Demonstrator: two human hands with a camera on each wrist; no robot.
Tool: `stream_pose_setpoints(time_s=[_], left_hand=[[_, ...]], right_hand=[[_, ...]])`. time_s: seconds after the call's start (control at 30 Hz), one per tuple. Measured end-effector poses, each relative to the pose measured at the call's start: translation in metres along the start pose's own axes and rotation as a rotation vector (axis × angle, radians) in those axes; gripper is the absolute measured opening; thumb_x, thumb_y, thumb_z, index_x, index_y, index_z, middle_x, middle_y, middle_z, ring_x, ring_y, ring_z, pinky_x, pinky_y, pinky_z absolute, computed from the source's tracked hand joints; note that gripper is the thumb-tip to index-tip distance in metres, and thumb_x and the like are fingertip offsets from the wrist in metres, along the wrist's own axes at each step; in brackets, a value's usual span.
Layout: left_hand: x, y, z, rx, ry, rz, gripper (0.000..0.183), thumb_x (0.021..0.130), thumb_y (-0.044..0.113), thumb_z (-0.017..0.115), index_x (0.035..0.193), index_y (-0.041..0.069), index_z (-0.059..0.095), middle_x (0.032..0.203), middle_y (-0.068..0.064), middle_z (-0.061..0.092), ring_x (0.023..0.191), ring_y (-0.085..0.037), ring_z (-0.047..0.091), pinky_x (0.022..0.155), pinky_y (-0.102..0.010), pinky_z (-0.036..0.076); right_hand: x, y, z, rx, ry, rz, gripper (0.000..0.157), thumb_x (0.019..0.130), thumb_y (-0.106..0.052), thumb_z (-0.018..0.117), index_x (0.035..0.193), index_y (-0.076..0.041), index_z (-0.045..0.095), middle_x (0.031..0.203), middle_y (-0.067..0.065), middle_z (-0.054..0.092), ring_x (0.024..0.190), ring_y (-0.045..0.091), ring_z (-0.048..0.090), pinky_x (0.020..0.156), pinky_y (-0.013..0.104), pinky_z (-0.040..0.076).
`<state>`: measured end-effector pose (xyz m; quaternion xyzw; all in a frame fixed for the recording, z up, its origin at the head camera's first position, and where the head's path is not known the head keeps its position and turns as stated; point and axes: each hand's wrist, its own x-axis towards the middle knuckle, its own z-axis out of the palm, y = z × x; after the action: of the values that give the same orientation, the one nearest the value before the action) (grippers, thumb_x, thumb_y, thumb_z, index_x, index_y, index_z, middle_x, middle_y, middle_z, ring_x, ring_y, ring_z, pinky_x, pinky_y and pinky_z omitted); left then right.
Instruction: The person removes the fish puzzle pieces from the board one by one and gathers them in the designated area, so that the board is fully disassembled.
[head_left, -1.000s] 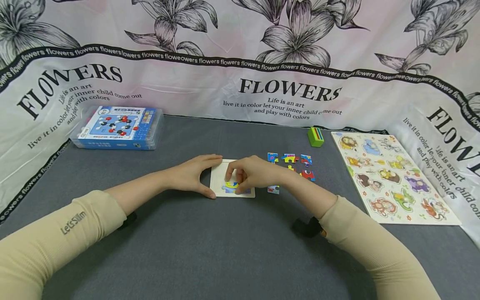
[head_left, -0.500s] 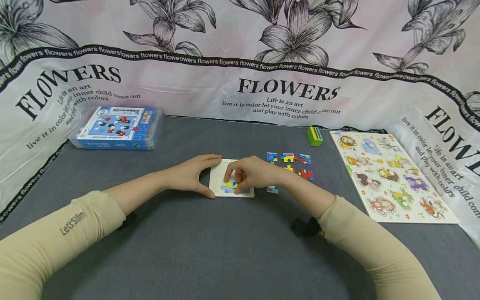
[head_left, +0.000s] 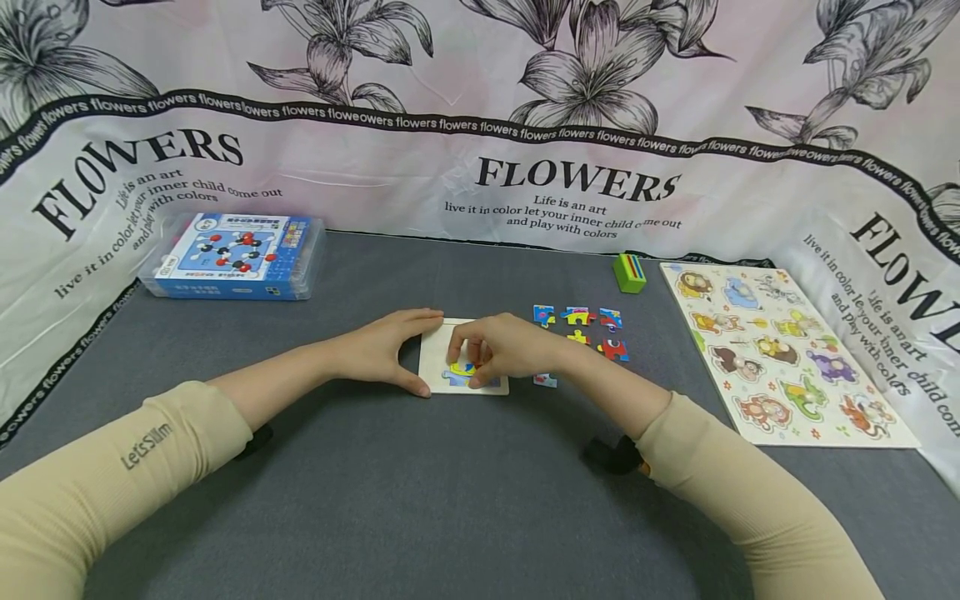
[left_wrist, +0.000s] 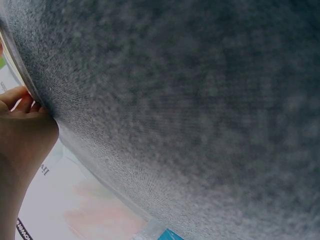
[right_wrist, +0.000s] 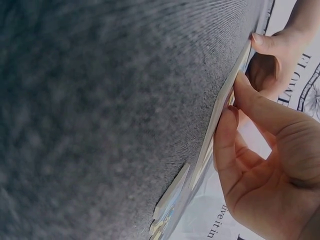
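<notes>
A small pale wooden puzzle tray (head_left: 433,354) lies at the middle of the table. Low in it sit yellow-and-blue jigsaw pieces (head_left: 456,377), partly covered by my right hand (head_left: 504,346). That hand's bent thumb and fingers pinch at a piece in the tray's lower right, mostly hidden in the head view; the right wrist view shows the fingertips (right_wrist: 242,80) right at the tray's face. My left hand (head_left: 378,354) spans the tray's left side, with extended fingers at the upper corner and thumb at the lower corner.
Loose jigsaw pieces (head_left: 577,316) lie right of the tray, some partly behind my right wrist. A green block with coloured stripes (head_left: 630,273) stands farther back. An animal picture board (head_left: 787,358) lies at right, a blue-labelled plastic box (head_left: 236,256) at back left.
</notes>
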<state>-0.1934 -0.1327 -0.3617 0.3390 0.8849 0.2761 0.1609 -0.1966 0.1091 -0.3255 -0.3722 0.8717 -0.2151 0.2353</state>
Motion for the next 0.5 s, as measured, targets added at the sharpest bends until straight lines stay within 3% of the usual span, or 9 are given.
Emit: stream_pose_setpoints(time_s=[0.5], left_hand=[[-0.0001, 0.0005, 0.0, -0.007, -0.002, -0.006, 0.105, 0.076, 0.041, 0.084, 0.156, 0.006, 0.026, 0.165, -0.012, 0.022, 0.153, -0.036, 0.021, 0.121, -0.058, 0.024]], right_hand=[[-0.0013, -0.0028, -0.0004, -0.026, 0.007, 0.01, 0.033, 0.083, -0.016, 0.08, 0.11, -0.022, 0.063, 0.099, 0.002, 0.071, 0.084, 0.011, 0.067, 0.071, 0.025, 0.053]])
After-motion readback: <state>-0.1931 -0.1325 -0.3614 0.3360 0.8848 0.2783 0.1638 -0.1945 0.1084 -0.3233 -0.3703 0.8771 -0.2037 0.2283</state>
